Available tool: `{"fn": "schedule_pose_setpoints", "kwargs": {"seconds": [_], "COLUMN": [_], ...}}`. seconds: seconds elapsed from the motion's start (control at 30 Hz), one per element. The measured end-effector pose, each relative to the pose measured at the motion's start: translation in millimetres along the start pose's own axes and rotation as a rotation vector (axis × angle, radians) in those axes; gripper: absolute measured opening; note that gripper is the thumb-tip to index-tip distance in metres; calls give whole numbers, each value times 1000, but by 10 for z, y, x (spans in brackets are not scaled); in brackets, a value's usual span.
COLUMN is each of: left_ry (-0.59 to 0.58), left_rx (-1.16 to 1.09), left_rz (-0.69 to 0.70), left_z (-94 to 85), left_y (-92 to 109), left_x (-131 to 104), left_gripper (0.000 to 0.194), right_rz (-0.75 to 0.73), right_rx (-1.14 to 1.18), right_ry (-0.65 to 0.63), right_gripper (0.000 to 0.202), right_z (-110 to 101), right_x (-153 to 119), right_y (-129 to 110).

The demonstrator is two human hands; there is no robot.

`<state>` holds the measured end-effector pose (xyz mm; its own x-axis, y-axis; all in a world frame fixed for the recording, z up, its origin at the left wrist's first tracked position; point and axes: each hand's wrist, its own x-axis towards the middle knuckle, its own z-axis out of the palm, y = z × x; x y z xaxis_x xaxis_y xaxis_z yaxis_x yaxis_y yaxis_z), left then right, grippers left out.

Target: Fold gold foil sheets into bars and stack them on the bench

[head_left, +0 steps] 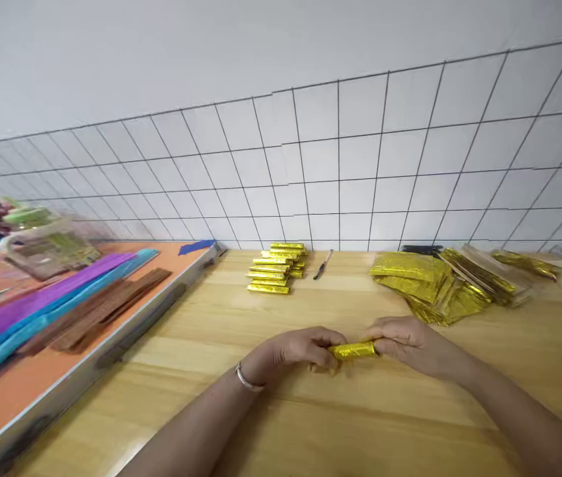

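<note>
A shiny gold roll [354,350] lies level between my two hands, just above or on the wooden table [201,417]. My left hand [312,348], with a bangle on its wrist, is closed round the roll's left end. Thumb and fingers of my right hand [403,341] pinch its right end. Beyond my hands, several similar gold rolls [268,288] are lined up in a small pile near the wall. Flat gold foil sheets [405,267] lie in a loose heap past my right hand. The fingertips are slightly blurred.
A pen [323,265] lies right of the pile of rolls. At the left, an orange surface with a raised edge bears purple [52,295], blue and brown strips [107,311] and a clear plastic basket [47,252]. A tiled wall [360,159] bounds the back.
</note>
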<state>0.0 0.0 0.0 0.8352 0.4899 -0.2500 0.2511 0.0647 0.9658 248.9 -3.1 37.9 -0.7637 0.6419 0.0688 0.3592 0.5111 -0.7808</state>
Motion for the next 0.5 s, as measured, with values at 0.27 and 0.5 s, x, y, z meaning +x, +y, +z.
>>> {"fn": "schedule_pose_setpoints", "kwargs": {"seconds": [0.27,0.5], "left_ry": [-50,28], "left_rx": [-85,-41], "left_rz": [-11,-20], "left_z": [-59,-2], "left_y": [-67,5], "left_x": [16,-3], "left_gripper": [19,37], "right_rz": [29,55], "right_rx": [-194,-338], "right_ry": [-47,1], "right_gripper": [23,24], "right_z": [6,105], "right_x": [-4,19], "right_y": [-18,118]}}
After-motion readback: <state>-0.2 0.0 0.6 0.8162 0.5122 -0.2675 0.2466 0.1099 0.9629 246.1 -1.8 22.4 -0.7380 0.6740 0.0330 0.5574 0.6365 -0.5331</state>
